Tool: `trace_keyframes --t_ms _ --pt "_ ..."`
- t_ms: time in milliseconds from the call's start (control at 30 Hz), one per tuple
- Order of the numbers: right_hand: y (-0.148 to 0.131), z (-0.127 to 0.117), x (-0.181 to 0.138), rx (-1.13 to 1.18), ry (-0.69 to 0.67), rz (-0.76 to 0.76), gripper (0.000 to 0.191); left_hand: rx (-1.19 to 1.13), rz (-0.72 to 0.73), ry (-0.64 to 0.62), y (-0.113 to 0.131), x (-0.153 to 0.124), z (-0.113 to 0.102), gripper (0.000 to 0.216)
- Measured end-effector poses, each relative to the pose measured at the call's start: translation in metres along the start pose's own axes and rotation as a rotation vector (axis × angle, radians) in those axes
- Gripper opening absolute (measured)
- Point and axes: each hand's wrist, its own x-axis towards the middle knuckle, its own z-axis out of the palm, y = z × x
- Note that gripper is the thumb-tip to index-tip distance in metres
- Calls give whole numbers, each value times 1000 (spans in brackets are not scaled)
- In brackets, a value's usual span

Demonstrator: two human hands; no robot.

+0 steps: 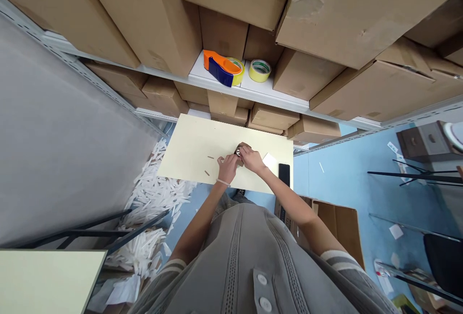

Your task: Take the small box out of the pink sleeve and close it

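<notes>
two hands, one small brown object

we see both hands meet over one pale table (191, 145). the left hand (227, 168) and the right hand (252, 159) curl their fingers round one small brown object (241, 150) near the table's middle; how tightly, we cannot tell. two short brown strips (209, 165) lie to the left, one black phone (284, 174) to the right. two tape rolls (259, 70) sit on the shelf above, one in an orange dispenser (221, 67).

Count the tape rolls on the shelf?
2. One sits in the orange and blue tape dispenser; a loose yellow tape roll lies just right of it. More could be hidden behind the boxes.
</notes>
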Motion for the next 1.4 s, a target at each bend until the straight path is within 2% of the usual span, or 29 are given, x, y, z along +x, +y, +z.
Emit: trace_keyframes --t_ms 167,300,433,567,700,867,1000,1200,1300,1400 --pt "-1 -6 0 51 -31 -90 17 40 -11 -6 -2 -3 2 30" --pt "12 -6 2 189 -90 -90 7 38 4 -4 -5 -10 3 33" --pt "26 -4 0 332 -140 -109 14 31 31 -28 -5 -11 2 39" --pt "24 -3 -2 250 -153 -44 19 55 56 -68 0 -5 0 40" --pt "15 -4 0 145 -150 -14 12 106 63 -88 12 2 -1 41" --pt "14 -7 3 146 -169 -6 12 179 59 -69 25 4 4 39" --pt "13 -4 0 173 -122 -14 11 149 42 -59 22 2 4 39" --pt "9 -7 -8 242 -51 -47 14 136 55 -136 4 0 -6 32" --pt "9 -17 -13 350 139 -44 23 24 48 -145 -8 1 -11 27" --pt "8 -21 -16 399 309 119 35 -63 -7 -107 -15 5 -14 25"
